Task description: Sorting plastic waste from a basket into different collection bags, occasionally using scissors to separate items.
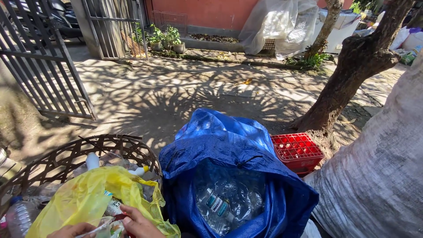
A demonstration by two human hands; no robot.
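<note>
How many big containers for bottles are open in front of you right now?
3: a woven basket at left, a yellow plastic bag resting in it with both hands at its mouth, and a blue sack at centre full of clear bottles. Others may sit out of frame.

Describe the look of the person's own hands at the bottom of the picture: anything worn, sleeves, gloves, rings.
Both hands are bare. The left hand shows only knuckles and finger tops at the frame's bottom edge; the right hand shows fingers and part of its back. No gloves or rings are visible on either. Wrists and forearms are cut off by the frame, so sleeves, watches or bracelets cannot be told.
</note>
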